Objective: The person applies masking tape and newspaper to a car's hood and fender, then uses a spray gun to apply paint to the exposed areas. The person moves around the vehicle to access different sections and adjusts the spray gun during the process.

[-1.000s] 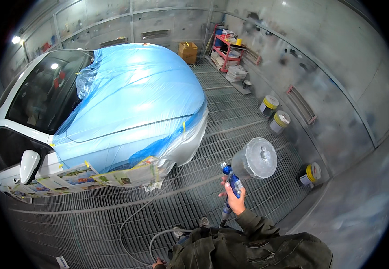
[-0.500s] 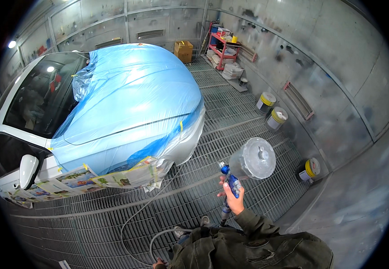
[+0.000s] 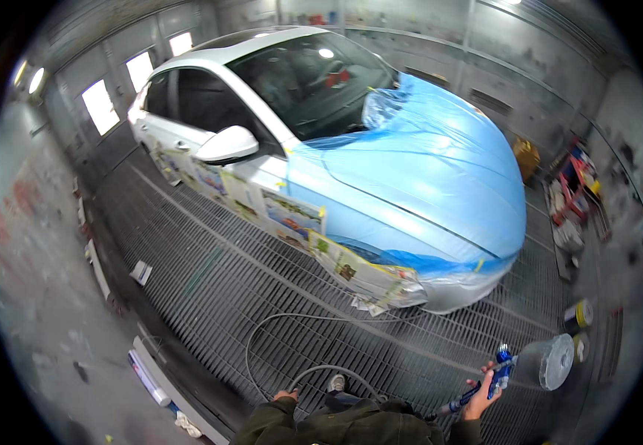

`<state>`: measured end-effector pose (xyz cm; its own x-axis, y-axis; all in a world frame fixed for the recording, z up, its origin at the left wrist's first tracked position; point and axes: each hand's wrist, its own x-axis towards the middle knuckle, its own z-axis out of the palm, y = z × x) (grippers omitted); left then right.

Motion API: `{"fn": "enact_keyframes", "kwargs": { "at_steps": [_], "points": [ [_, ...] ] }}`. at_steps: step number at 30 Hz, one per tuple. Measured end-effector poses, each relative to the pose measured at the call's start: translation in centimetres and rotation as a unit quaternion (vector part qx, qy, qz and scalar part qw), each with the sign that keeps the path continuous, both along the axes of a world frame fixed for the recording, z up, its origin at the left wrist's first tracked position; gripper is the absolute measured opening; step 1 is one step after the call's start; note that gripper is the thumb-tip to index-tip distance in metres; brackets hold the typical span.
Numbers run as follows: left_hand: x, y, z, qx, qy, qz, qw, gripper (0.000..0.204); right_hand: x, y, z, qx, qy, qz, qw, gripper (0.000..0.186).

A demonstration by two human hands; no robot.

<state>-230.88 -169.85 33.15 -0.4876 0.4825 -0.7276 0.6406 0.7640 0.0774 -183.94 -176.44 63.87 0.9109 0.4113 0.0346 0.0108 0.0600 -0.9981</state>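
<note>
head view: right hand (image 3: pixel 479 397) wrapped around blue spray gun (image 3: pixel 501 369), cup (image 3: pixel 545 362) pointing right.

The spray gun (image 3: pixel 498 374) is sitting in the right hand (image 3: pixel 477 397) at the near right of the scene, its blue body standing roughly upright. A translucent whitish cup (image 3: pixel 545 361) is jutting out sideways to its right, and a grey hose (image 3: pixel 314 371) is looping left across the grated floor.
</note>
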Motion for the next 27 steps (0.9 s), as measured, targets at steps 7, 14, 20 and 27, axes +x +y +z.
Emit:
{"fn": "enact_keyframes", "kwargs": {
  "at_steps": [7, 14, 20, 27],
  "points": [
    [1.5, -3.6, -0.7, -0.008, 0.007, 0.029, 1.000, 0.053, 1.2, 1.8, -0.7, 0.013, -0.009, 0.072, 0.997, 0.032],
    [2.6, -5.2, 0.4, -0.015, -0.033, 0.075, 0.997, 0.063, 1.1, 2.8, -0.6, 0.013, -0.020, 0.118, 0.993, 0.034],
    [0.6, -6.5, -2.7, 0.015, 0.027, 0.078, 0.997, 0.052, 0.1, 3.1, -0.4, 0.019, -0.008, 0.140, 0.990, 0.034],
    [-0.3, -8.1, -3.9, 0.032, -0.063, 0.149, 0.986, 0.060, 0.1, 2.9, -0.2, 0.028, 0.002, 0.129, 0.991, 0.031]
  ]
}}
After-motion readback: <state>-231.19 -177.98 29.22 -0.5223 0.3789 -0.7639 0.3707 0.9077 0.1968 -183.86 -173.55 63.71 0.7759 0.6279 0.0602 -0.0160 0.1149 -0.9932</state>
